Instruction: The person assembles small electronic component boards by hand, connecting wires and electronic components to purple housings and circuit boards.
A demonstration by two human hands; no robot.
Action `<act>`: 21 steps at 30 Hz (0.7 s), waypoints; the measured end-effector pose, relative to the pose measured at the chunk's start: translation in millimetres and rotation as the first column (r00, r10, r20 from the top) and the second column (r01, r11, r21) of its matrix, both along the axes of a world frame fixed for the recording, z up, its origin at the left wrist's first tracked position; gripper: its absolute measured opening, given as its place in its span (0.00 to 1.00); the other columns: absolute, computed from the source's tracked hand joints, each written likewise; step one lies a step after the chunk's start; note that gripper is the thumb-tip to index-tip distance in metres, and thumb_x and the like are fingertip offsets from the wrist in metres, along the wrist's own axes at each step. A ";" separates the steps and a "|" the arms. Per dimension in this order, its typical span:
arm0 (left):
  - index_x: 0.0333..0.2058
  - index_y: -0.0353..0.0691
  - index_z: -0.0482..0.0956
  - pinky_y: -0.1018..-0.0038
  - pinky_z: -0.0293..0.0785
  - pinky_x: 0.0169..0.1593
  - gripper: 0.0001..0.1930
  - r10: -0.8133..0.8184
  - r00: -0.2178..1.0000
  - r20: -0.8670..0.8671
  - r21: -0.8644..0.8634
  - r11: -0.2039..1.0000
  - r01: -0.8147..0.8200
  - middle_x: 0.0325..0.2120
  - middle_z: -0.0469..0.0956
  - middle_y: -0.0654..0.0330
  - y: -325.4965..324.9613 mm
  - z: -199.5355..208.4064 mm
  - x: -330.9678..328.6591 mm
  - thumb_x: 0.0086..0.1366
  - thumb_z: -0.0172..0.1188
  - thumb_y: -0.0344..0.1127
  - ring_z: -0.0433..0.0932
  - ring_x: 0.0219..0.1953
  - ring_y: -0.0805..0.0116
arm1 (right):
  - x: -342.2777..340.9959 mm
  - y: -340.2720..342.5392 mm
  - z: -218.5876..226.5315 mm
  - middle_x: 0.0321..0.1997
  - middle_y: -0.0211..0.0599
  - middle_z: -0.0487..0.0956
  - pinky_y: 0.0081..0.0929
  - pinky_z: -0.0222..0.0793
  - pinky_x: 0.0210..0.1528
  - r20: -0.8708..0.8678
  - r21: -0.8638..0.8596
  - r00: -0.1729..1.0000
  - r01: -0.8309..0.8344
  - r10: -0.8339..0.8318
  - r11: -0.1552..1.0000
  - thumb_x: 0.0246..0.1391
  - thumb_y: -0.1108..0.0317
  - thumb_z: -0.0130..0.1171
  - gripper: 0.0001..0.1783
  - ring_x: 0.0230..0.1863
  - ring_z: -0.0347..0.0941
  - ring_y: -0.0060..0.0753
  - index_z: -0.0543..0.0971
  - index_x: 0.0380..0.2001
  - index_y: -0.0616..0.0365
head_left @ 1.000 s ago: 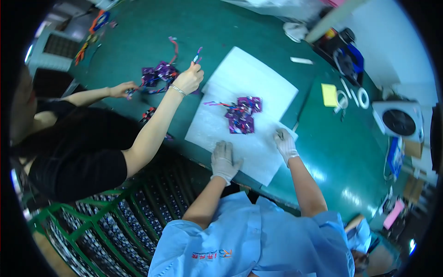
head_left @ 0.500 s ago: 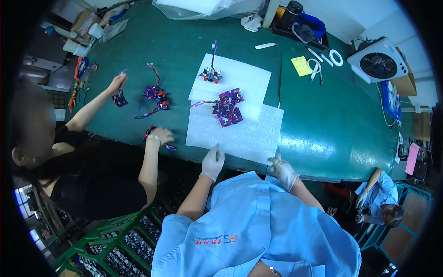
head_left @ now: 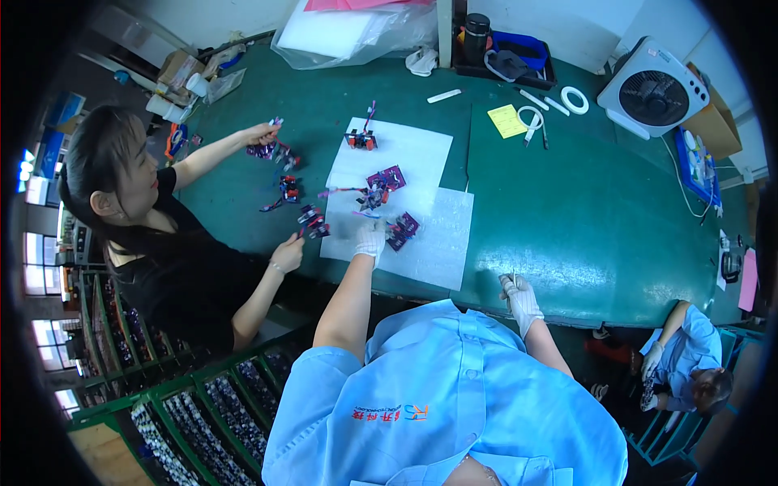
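Gloved left hand (head_left: 370,240) laid on a white sheet (head_left: 429,243), a small purple part (head_left: 402,229) just to its right.

The left hand is seen resting palm-down with fingers loosely spread, gripping nothing. The purple part lies just beside its fingertips, touching or nearly so, its long axis slanted up and away to the right. The gloved right hand (head_left: 519,298) is held well apart at the near table edge (head_left: 567,304), loosely curled; whether anything is pinched cannot be told.
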State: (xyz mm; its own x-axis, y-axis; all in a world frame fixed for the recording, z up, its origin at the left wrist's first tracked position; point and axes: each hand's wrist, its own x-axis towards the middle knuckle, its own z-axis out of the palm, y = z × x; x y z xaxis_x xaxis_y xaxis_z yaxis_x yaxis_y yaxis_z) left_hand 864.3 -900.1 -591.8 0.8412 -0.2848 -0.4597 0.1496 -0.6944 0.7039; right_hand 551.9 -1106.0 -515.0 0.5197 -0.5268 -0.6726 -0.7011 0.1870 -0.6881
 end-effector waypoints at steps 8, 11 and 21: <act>0.39 0.36 0.76 0.63 0.69 0.44 0.13 -0.130 0.947 0.293 0.131 0.987 0.095 0.36 0.76 0.44 28.7 -36.1 -89.3 0.58 0.50 0.35 0.74 0.39 0.48 | 34.4 2.9 -25.7 0.28 0.47 0.76 0.37 0.69 0.31 0.103 -0.523 0.874 -0.359 0.475 0.773 0.50 0.61 0.51 0.12 0.29 0.74 0.45 0.74 0.35 0.57; 0.41 0.36 0.76 0.63 0.69 0.47 0.14 0.012 0.970 0.242 -0.018 1.000 -0.008 0.36 0.75 0.44 52.6 -58.3 -113.3 0.58 0.50 0.34 0.74 0.41 0.48 | 67.0 16.0 -25.8 0.31 0.46 0.76 0.40 0.70 0.33 0.080 -0.690 0.696 -0.478 0.714 0.544 0.46 0.65 0.51 0.13 0.33 0.74 0.47 0.74 0.37 0.53; 0.53 0.44 0.64 0.59 0.53 0.60 0.27 -0.469 0.787 0.400 0.403 0.861 0.309 0.55 0.61 0.55 77.1 -24.0 -67.3 0.52 0.54 0.39 0.56 0.60 0.53 | 214.2 90.0 -49.0 0.29 0.49 0.76 0.44 0.69 0.31 -0.020 -0.709 0.731 -0.491 0.682 0.506 0.47 0.63 0.52 0.17 0.30 0.74 0.52 0.71 0.42 0.53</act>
State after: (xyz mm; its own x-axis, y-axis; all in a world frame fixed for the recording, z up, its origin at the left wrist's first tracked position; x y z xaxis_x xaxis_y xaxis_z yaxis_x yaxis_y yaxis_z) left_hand 797.0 -823.1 -615.8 0.8197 -0.5509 -0.1568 -0.4723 -0.8049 0.3592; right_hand 766.1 -1016.0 -564.0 0.9571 -0.2674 -0.1113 -0.2788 -0.7466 -0.6041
